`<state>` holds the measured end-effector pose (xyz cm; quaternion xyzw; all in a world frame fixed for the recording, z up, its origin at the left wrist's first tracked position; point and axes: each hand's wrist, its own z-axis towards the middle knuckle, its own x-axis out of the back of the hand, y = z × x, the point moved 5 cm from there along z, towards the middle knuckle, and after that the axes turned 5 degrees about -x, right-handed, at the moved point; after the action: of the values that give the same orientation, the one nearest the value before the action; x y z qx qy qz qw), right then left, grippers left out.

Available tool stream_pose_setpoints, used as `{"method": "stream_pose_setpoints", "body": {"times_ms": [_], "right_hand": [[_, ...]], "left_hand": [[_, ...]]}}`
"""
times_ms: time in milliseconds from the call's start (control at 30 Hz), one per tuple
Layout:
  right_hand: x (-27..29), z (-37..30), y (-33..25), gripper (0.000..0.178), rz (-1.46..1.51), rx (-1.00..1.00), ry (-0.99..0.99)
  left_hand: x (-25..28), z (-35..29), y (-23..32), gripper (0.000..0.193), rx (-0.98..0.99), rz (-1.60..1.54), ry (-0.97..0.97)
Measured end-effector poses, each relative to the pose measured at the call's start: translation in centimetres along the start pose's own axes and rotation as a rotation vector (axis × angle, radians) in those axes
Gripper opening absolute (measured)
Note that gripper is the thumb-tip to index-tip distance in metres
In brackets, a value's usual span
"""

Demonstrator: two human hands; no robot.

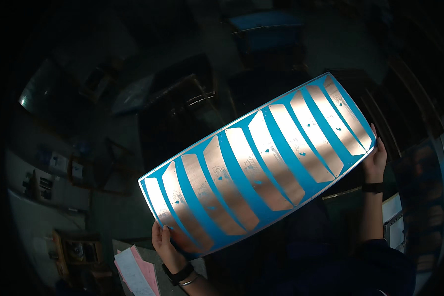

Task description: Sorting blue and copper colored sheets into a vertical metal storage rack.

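Note:
A large rectangular circuit board panel [237,169], blue with shiny copper-coloured shapes in slanted strips, is held up before me. It tilts so that its right end lies farther away than its left. My left hand [165,246] grips the near left corner, its thumb lying on the top face. At the opposite end my right hand [376,160] is closed on the right edge, with part of its fingers hidden behind the panel. Light glares off the copper, and small blue specks and faint marks show on several strips.
Pink and white papers [137,271] lie on a grey surface at the lower left, beside an open wooden box [79,249]. A blue-topped table [266,20] stands at the far side. Dark racks [404,98] line the right. Much of the room is dim.

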<state>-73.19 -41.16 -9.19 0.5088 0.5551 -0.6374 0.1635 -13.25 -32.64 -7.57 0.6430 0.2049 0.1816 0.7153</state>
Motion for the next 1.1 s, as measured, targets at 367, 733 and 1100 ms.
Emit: {"method": "stream_pose_setpoints", "body": {"times_ms": [367,733,1100], "right_hand": [[0.4,1.4,-1.7,0.051,-0.355,-0.107,-0.16],[-2.4,4.7,-4.1,0.014,-0.902,-0.039,-0.454],[0.0,5.6,-1.9,0.036,-0.122,0.131,-0.751]], "left_hand": [[0.0,-0.5,0.8,0.029,-0.016,0.099,0.064],[1.4,0.6,3.3,0.022,-0.188,-0.009,0.028],[0.2,-1.6,2.0,0.022,-0.116,-0.132,-0.042]]}}
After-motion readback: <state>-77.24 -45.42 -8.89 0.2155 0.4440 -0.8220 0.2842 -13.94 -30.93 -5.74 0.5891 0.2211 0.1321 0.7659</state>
